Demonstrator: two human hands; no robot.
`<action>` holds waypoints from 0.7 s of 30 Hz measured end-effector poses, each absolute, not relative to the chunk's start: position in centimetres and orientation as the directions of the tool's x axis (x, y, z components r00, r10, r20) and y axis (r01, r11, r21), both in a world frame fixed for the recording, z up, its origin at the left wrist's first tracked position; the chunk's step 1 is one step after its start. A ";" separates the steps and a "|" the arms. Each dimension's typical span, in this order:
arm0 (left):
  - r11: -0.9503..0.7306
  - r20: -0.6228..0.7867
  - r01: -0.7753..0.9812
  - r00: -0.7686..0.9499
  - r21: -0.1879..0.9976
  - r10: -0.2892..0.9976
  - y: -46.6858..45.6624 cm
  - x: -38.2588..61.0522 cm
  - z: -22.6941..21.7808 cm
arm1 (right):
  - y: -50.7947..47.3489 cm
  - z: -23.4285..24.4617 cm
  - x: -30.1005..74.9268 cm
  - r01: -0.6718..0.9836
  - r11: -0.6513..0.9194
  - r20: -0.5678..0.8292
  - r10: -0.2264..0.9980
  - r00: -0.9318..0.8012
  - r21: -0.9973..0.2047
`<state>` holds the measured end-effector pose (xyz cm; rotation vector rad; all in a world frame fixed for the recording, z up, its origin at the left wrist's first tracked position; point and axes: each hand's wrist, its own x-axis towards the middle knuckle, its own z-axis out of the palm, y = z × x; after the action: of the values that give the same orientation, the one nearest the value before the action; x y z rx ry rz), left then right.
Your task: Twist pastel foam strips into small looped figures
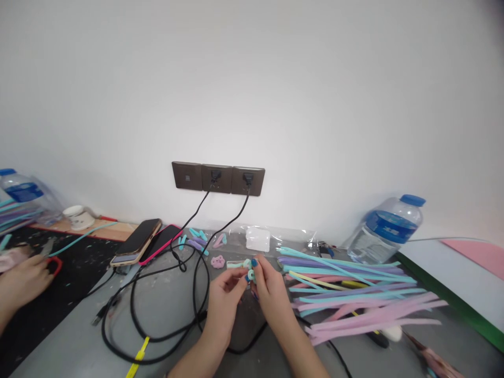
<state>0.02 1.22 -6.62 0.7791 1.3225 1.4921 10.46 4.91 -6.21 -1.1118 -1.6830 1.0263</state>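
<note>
Close together at the middle of the table, my left hand and my right hand pinch a small mint-green curled pipe cleaner between thumbs and fingertips. The piece looks bent into little loops; part of it is hidden by the fingers. Just behind my left hand lies a light-coloured strip. A pink-purple flower shape of looped pipe cleaner rests to the left of it. Right of my right hand spreads a pile of pipe cleaners in blue, purple, pink and yellow.
Black cables loop across the left side toward wall sockets. Two phones lie by the wall, near short cut pieces. A water bottle leans at the right. At far left, another person's hand holds red-handled scissors.
</note>
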 end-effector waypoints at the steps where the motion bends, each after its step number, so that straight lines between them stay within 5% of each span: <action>1: 0.048 -0.122 -0.231 -0.321 0.972 0.939 1.2 0.0 -6.5 | 4.9 -6.2 10.5 0.281 0.285 0.223 0.947 -0.233 -0.916; 8: 0.036 -0.084 -0.199 -0.238 0.979 0.968 1.2 -0.3 -6.1 | 5.3 -6.2 11.0 0.303 0.314 0.254 0.942 -0.222 -0.900; 16: 0.047 -0.138 -0.295 -0.295 0.954 0.945 1.8 -1.1 -6.4 | 5.3 -5.9 10.6 0.017 0.214 0.192 0.908 -0.373 -0.977; 21: -0.024 -0.004 -0.114 -0.245 0.993 0.970 2.1 -2.7 -5.9 | 6.2 -6.5 11.1 -0.047 0.089 0.100 0.899 -0.426 -0.995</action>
<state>-2.65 2.15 -5.94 1.0019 1.2927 1.4487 11.09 6.19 -6.50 -0.8734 -1.5486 1.4600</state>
